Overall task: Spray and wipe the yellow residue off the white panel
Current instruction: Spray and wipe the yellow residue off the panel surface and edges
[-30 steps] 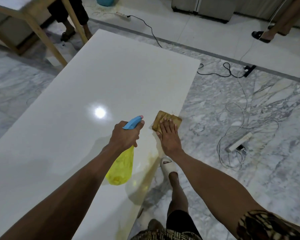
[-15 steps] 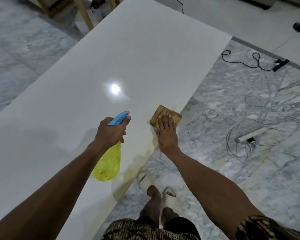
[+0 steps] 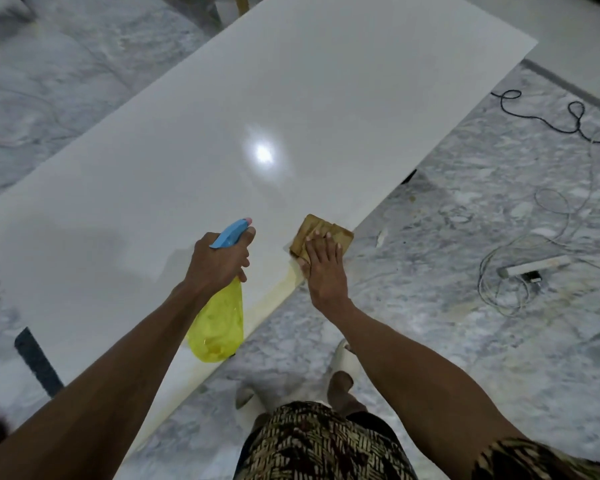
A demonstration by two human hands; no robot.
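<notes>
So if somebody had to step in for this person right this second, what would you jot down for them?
Left hand: grip on the yellow spray bottle, held over the white panel, nozzle pointing away.
Right hand: flat, fingers straight, pressing the brown cloth onto the panel's near edge.
Done: the panel beyond the cloth looks clean.
Left: a yellow residue streak runs along the edge from the cloth back toward the bottle. Spray if needed and wipe it.
</notes>
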